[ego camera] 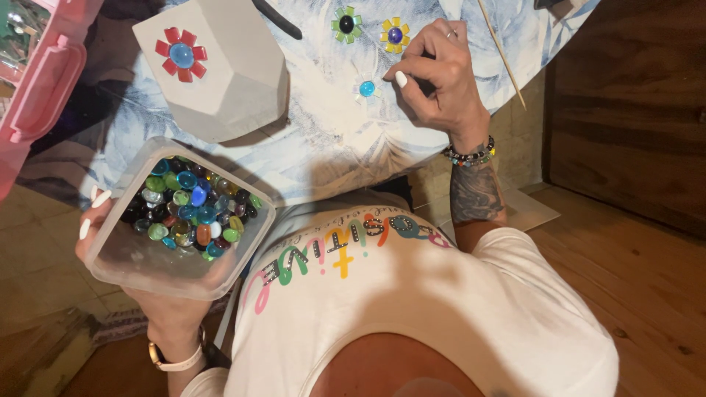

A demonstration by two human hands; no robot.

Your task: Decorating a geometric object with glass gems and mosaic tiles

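Plastic tub point(132, 257) of coloured glass pebbles rests gripped in left hand point(158, 309); right hand point(437, 73) pinches turquoise gem point(367, 89).

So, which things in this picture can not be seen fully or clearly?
- Head view: the pink box is cut by the left edge; its contents are blurred.
- The left hand is mostly hidden under the clear tub of glass pebbles.
- What the right hand pinches, if anything, is hidden by its fingers, beside the turquoise flower.
- The thin stick and black tool run off the top edge.
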